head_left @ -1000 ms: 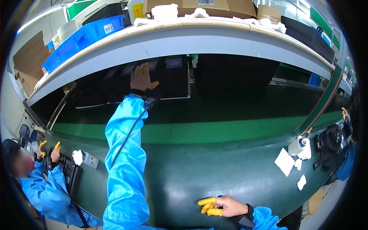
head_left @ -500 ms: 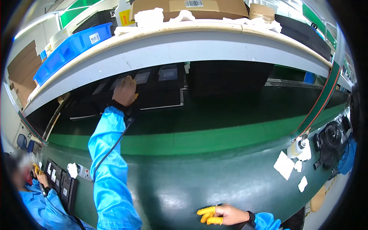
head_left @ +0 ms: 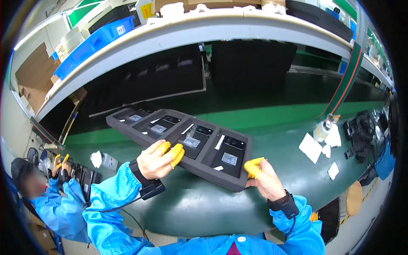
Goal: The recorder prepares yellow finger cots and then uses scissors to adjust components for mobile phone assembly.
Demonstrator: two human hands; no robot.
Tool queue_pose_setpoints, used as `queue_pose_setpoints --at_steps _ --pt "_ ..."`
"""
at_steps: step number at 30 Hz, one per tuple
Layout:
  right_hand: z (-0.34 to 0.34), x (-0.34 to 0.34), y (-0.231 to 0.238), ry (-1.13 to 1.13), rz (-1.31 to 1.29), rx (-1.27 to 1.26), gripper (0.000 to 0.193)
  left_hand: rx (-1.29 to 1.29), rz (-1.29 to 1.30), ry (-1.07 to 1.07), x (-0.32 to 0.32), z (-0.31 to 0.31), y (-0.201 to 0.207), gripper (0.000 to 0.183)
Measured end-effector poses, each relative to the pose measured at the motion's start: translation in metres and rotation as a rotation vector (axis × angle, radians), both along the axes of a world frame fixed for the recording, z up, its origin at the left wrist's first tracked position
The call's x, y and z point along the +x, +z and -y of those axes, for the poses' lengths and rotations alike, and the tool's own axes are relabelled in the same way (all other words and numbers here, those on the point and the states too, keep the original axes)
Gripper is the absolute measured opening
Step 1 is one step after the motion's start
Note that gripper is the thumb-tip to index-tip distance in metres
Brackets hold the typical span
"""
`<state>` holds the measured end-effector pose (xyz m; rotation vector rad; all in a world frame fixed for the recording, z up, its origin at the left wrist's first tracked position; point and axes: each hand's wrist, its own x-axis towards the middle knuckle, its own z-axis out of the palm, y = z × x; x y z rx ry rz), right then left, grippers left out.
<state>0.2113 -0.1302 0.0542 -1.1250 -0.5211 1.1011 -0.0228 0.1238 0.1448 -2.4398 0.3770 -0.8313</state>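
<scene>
A black foam tray (head_left: 224,182) is tilted above the green bench, with several compartments in a row. Inside them lie flat black phone-like devices (head_left: 196,138), each with a silvery label and a white strip. My right hand (head_left: 265,180) grips the tray's right end, its yellow-covered fingers at the corner. Along the near edge, my left hand (head_left: 157,161) is closed on the tray, with yellow finger covers over the rim. The undersides of both grips are hidden.
Under the shelf (head_left: 170,32) stands a stack of black trays (head_left: 170,80) at the back left. A bottle (head_left: 321,131) and white wipes (head_left: 311,148) lie at right beside a black bundle (head_left: 364,134). A co-worker (head_left: 63,199) sits at left near a white power strip (head_left: 110,162).
My left hand has drawn back from the stack under the shelf. A foam tray is now in front of me, held by both hands; my right hand has risen from the bench.
</scene>
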Motion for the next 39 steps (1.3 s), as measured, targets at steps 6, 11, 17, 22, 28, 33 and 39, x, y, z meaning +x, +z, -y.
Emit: queue_pose_setpoints --at_steps 6,11,17,22,28,33,39 --pt "0.083 -0.024 -0.007 -0.225 0.146 -0.184 0.053 -0.154 -0.115 -0.004 -0.035 0.095 -0.064 0.042" --pt "0.14 0.008 -0.003 -0.247 0.349 -0.3 0.043 -0.632 -0.246 0.138 -0.026 0.183 -0.078 0.053" --pt "0.182 0.046 0.018 -0.674 1.02 -0.385 0.026 -0.768 0.001 0.372 -0.085 0.169 -0.062 0.047" --pt "0.167 0.048 0.005 -0.388 0.807 -0.391 0.027 -0.696 0.075 0.774 -0.175 0.187 -0.047 0.036" --pt "0.135 0.05 -0.01 -0.322 1.005 -0.5 0.025 -0.597 0.491 1.317 -0.288 0.242 -0.036 0.026" --pt "0.125 0.049 -0.021 -0.319 1.179 -0.507 0.029 -0.68 0.669 1.25 -0.29 0.226 -0.037 0.023" --pt "0.122 0.026 -0.015 -0.377 1.271 -0.605 0.037 -1.057 0.591 0.896 -0.202 0.122 -0.088 0.026"
